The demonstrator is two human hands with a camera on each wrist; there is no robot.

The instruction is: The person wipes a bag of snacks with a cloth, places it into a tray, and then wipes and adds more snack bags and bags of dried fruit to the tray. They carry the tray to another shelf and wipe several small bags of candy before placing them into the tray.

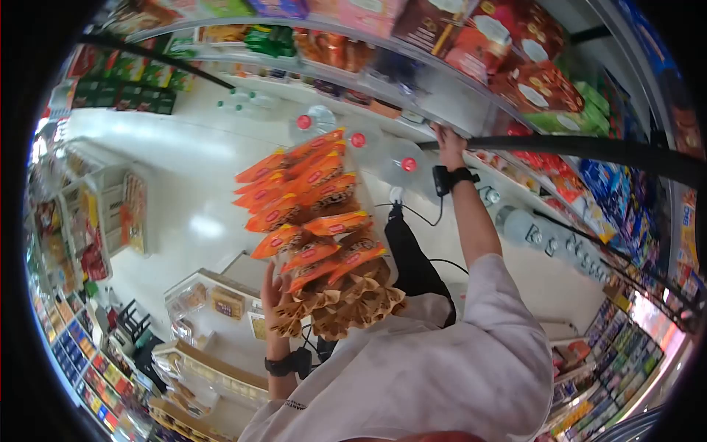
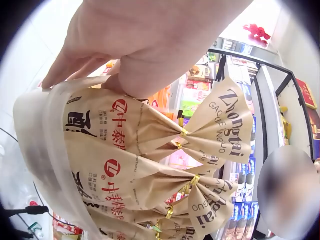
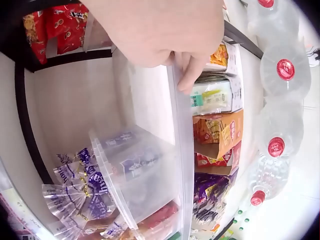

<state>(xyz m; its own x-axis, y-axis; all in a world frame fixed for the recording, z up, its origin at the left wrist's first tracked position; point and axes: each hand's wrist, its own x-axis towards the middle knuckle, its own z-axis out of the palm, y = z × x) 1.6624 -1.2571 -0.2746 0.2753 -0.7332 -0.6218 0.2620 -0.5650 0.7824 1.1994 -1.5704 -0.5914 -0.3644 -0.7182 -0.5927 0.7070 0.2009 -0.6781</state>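
Note:
My left hand (image 1: 274, 295) grips the wall of a translucent plastic bin (image 2: 40, 135), its thumb inside the rim and its fingers outside. Several tan paper bags (image 2: 107, 155) tied with gold twists fill the near end of the bin. Rows of orange snack packets (image 1: 309, 195) fill the rest, seen from above in the head view. Over at the shelving, my right hand (image 3: 165, 35) curls its fingers round the clear front edge (image 3: 185, 150) of a shelf. Below that hand in the right wrist view sits a clear bin (image 3: 145, 170), beside purple-printed clear packets (image 3: 85, 195).
Large water bottles (image 1: 401, 160) with red caps stand on the floor along the shelving. A dark metal bar (image 1: 574, 147) crosses beside my right arm. Stacked boxes (image 3: 217, 132) line the shelf below. White display racks (image 1: 213, 302) stand to the left and behind.

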